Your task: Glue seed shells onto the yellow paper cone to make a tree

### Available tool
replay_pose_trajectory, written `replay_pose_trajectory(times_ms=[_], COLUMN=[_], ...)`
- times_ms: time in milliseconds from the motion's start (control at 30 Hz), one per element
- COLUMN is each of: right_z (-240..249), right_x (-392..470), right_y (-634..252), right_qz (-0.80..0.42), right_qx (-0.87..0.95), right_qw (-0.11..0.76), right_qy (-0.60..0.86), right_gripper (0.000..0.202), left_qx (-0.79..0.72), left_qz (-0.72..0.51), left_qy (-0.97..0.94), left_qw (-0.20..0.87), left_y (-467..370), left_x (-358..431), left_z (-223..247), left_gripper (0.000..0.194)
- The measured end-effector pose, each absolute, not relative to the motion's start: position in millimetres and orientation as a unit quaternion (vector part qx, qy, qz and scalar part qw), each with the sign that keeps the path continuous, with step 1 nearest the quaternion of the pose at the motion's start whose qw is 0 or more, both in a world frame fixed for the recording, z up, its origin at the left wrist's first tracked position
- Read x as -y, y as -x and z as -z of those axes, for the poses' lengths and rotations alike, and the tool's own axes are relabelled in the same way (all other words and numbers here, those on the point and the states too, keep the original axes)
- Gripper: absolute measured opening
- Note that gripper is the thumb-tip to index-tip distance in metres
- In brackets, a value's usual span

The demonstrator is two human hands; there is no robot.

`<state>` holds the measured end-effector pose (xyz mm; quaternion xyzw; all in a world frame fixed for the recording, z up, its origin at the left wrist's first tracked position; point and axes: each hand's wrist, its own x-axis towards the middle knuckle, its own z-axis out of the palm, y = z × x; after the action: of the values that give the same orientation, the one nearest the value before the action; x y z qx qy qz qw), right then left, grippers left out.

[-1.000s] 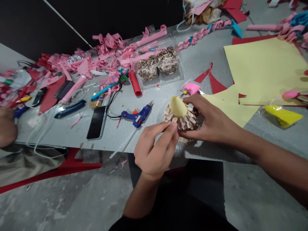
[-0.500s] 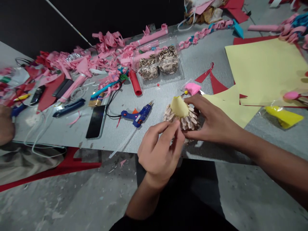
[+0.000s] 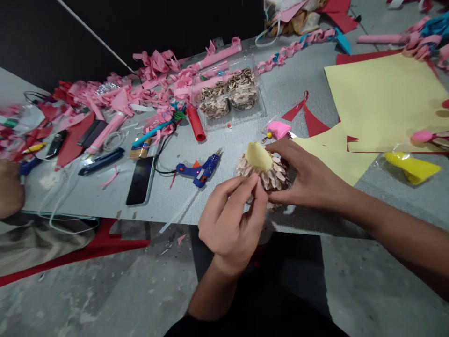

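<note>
A pale yellow paper cone (image 3: 258, 157) stands near the table's front edge, its lower part covered in overlapping rows of husk-like pale flakes (image 3: 271, 179). Around its right side curve the fingers and thumb of my right hand (image 3: 303, 175), gripping it. My left hand (image 3: 233, 220) is pinched, thumb and fingertips pressed against the front of the cone where bare paper meets the top row. Whatever sits between those fingertips is too small or hidden to make out. Left of the cone lies a blue glue gun (image 3: 199, 171), a clear glue stick (image 3: 180, 213) trailing from it.
Behind stands a clear plastic box (image 3: 259, 105) of similar flakes. A phone (image 3: 140, 181), a stapler (image 3: 101, 161) and pink paper scraps (image 3: 119, 98) lie leftward. Yellow sheets (image 3: 382, 103) and a yellow clay packet (image 3: 412, 168) lie rightward. Another person's arm (image 3: 10, 189) rests at far left.
The view has shifted slightly. Both hands keep nearly the same hold, the left fingertips still pressed to the front of the cone.
</note>
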<state>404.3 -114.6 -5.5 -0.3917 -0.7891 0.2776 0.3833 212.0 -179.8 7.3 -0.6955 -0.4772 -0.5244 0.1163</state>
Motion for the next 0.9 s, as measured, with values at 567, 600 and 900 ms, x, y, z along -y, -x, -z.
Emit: replay_pose_trajectory(times_ms=[567, 600, 900], right_z=[8, 6, 8], right_x=[120, 119, 87], right_y=[-408, -410, -440], right_qz=[-0.144, -0.132, -0.346], right_qx=[0.779, 0.782, 0.834], right_qw=[0.321, 0.318, 0.286], right_qy=[0.519, 0.520, 0.321], right_gripper=[0.115, 0.119, 0.134], left_qx=[0.395, 0.390, 0.402], left_qz=[0.468, 0.470, 0.519], left_qy=[0.789, 0.790, 0.754], left_qw=[0.054, 0.053, -0.006], left_y=[-162, -158, -141], left_x=[253, 256, 295], left_z=[16, 23, 60], left_gripper=[0.031, 0.028, 0.021])
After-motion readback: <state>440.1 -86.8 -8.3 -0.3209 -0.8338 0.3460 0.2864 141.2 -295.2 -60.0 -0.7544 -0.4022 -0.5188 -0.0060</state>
